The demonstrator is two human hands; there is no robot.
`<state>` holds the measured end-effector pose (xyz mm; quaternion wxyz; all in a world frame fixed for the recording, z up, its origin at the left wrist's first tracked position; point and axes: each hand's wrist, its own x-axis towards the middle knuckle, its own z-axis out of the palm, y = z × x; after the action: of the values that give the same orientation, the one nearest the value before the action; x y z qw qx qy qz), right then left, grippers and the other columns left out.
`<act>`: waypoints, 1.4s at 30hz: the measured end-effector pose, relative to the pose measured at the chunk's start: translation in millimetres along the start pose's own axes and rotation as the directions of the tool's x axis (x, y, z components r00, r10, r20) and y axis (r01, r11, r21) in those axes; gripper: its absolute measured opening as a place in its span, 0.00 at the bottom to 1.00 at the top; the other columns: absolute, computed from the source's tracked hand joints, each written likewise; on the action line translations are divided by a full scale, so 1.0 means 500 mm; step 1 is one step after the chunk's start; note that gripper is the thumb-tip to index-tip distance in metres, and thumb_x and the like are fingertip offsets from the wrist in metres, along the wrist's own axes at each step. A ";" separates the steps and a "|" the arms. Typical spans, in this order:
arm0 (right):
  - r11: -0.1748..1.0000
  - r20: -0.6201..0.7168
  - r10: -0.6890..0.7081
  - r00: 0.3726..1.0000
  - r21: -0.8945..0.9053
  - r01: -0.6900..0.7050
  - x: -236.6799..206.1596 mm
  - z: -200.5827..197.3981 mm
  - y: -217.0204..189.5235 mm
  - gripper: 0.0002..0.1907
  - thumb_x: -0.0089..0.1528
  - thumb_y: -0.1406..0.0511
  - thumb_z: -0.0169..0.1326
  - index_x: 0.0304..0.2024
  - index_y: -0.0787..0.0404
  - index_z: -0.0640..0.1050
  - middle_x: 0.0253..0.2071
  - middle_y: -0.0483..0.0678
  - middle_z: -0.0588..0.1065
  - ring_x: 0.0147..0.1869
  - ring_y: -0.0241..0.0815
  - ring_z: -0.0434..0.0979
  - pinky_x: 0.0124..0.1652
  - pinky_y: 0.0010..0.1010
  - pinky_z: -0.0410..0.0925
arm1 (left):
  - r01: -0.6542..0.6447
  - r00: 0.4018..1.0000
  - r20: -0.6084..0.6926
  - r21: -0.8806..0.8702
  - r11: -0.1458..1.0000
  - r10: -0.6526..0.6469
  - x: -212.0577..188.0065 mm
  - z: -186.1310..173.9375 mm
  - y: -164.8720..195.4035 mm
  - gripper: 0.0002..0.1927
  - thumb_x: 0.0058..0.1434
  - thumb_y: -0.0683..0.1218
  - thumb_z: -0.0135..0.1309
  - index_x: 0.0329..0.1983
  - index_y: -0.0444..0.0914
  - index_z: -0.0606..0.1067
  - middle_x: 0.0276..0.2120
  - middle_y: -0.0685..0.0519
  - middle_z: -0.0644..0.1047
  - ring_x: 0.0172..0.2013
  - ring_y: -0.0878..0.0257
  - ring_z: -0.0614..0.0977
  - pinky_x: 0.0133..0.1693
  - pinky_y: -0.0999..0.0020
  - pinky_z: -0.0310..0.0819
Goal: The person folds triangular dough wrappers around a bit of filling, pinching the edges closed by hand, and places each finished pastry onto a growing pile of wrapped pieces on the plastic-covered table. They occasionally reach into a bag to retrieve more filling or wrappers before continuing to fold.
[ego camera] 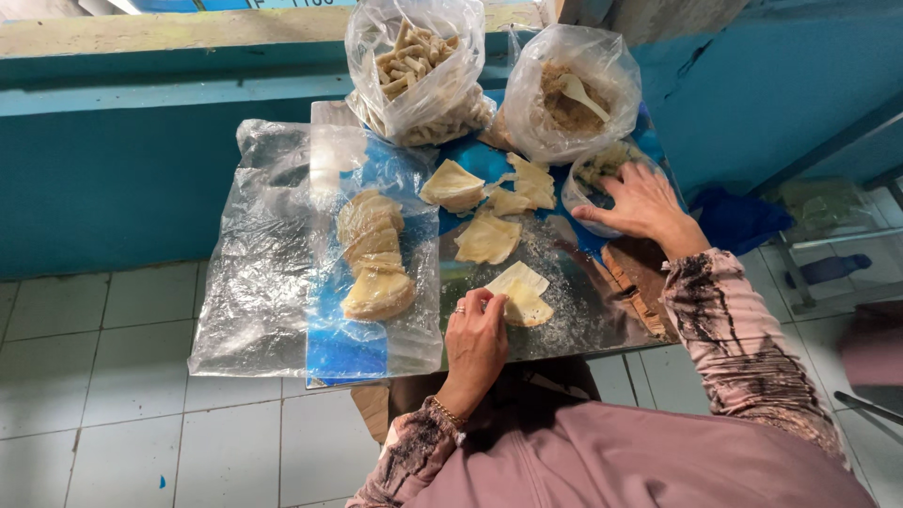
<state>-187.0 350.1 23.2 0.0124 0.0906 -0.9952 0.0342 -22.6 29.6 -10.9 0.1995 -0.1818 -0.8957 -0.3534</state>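
Note:
My left hand [477,337] rests on the near edge of a floury board [574,315], its fingertips pinching a pale folded dough wrapper [520,293]. My right hand [642,199] reaches to the far right and grips the rim of a small clear bowl [580,184] holding filling. Several more loose wrappers [487,239] lie in the middle of the board. A stack of round wrappers [373,256] sits under clear plastic at the left.
Two open plastic bags stand at the back: one with finished rolled pieces [419,66], one with brownish filling and a white spoon [571,92]. A clear plastic sheet [254,273] hangs off the board's left side. Blue wall behind, white tiled floor [113,404] below.

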 end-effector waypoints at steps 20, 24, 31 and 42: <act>0.567 -0.006 -0.012 1.000 0.824 0.012 -0.133 0.039 -0.146 0.11 0.60 0.67 0.59 0.46 0.58 0.81 0.49 0.43 0.73 0.49 0.33 0.74 0.48 0.27 0.68 | -0.048 0.998 -0.032 -0.035 0.998 0.047 -0.006 0.007 -0.013 0.14 0.57 0.39 0.59 0.48 0.39 0.77 0.44 0.50 0.75 0.43 0.53 0.78 0.41 0.59 0.70; 0.317 0.024 0.025 0.999 0.948 -0.030 -0.135 0.000 -0.153 0.12 0.63 0.70 0.57 0.49 0.58 0.79 0.47 0.41 0.76 0.49 0.29 0.72 0.51 0.23 0.67 | -0.040 0.999 -0.022 -0.071 0.997 0.039 -0.008 0.002 -0.013 0.15 0.56 0.38 0.59 0.48 0.38 0.77 0.44 0.50 0.75 0.43 0.53 0.78 0.41 0.59 0.70; 0.714 -0.144 -0.097 0.985 0.680 0.170 -0.161 -0.022 -0.224 0.17 0.55 0.65 0.64 0.48 0.57 0.79 0.46 0.44 0.76 0.44 0.37 0.76 0.41 0.28 0.69 | -0.065 0.998 -0.027 -0.006 0.998 0.065 -0.007 0.004 -0.006 0.14 0.58 0.41 0.59 0.48 0.39 0.76 0.44 0.50 0.75 0.43 0.52 0.77 0.41 0.59 0.69; 0.953 -0.492 0.010 0.870 0.268 0.141 -0.117 -0.015 -0.166 0.11 0.64 0.62 0.63 0.49 0.52 0.80 0.36 0.41 0.78 0.44 0.45 0.76 0.47 0.42 0.65 | -0.053 0.999 0.011 0.072 0.996 0.053 -0.008 0.012 -0.009 0.12 0.58 0.41 0.58 0.46 0.41 0.77 0.44 0.52 0.75 0.43 0.55 0.76 0.42 0.60 0.69</act>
<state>-114.2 279.6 34.4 0.2504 0.1139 -0.9396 0.2037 -22.8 30.0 -19.4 0.2113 -0.1996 -0.9036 -0.3147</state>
